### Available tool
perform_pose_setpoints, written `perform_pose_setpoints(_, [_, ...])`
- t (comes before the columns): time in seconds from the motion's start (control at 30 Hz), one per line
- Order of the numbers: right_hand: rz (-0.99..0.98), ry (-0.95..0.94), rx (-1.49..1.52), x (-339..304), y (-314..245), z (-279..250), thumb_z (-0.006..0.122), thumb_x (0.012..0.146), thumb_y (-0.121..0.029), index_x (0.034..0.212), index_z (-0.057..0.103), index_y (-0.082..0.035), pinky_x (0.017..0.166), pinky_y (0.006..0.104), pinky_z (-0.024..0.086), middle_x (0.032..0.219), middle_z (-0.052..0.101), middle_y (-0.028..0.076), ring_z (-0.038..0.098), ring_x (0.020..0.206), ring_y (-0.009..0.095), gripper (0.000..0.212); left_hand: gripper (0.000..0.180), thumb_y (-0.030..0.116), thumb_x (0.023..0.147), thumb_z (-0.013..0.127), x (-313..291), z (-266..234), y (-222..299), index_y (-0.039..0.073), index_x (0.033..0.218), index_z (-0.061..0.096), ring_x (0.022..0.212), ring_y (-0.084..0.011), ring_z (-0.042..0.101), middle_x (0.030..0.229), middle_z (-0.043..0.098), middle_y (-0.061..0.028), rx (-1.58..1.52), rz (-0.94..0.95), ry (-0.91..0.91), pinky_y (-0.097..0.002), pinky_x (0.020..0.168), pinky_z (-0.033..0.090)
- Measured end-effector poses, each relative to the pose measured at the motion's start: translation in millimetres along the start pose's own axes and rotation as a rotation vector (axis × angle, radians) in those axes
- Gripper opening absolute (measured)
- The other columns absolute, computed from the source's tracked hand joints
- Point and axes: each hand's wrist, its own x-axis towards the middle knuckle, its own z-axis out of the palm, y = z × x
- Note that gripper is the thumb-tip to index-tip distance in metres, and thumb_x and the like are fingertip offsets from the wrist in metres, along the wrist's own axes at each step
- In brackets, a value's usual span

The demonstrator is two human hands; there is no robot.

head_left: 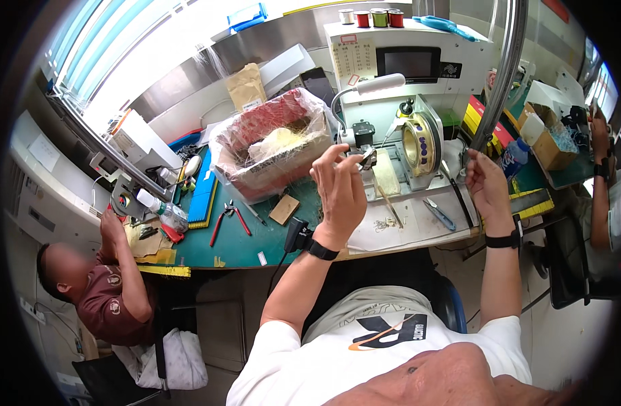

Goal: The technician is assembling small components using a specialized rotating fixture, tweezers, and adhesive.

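Observation:
My left hand [341,189] is raised in front of the white winding machine [405,74]. Its thumb and fingertips pinch a small metal part [366,157] at the black fixture [362,133] on the machine's front. A black band sits on that wrist. My right hand [485,181] is held up to the right of the gold-coloured spool [419,143], fingers half curled, thumb and forefinger close together beside a black strip [459,199]. Anything thin between those fingers is too small to make out.
On the green bench mat [236,243] lie red-handled pliers [229,218], a blue tray [203,196] and a plastic-wrapped box of parts [273,145]. Blue-handled cutters [438,213] lie on white paper. A metal pole [505,68] rises on the right. One person sits at left [107,291], another at right [602,203].

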Motion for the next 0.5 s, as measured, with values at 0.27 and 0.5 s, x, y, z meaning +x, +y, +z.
perform_pose_setpoints(0.27, [-0.200, -0.475, -0.612, -106, 35, 79, 0.061, 0.117, -0.014, 0.115, 0.069, -0.001, 0.066, 0.0290, 0.052, 0.081, 0.071, 0.004, 0.066, 0.070, 0.013, 0.016, 0.032, 0.022, 0.117, 0.060, 23, -17, 74, 0.003, 0.142, 0.061, 0.110, -0.0315, 0.070, 0.124, 0.074, -0.0165, -0.481, -0.137, -0.482, -0.0430, 0.094, 0.056])
perform_pose_setpoints(0.5, [-0.581, -0.586, -0.753, -127, 35, 79, 0.070, 0.105, -0.003, 0.109, 0.070, 0.000, 0.078, 0.0390, 0.058, 0.092, 0.078, 0.014, 0.077, 0.084, 0.030, 0.005, 0.016, 0.009, 0.117, 0.063, 31, -19, 84, -0.001, 0.130, 0.067, 0.094, -0.0111, 0.069, 0.102, 0.073, -0.0065, -1.161, -0.624, -0.650, -0.0280, 0.083, 0.057])
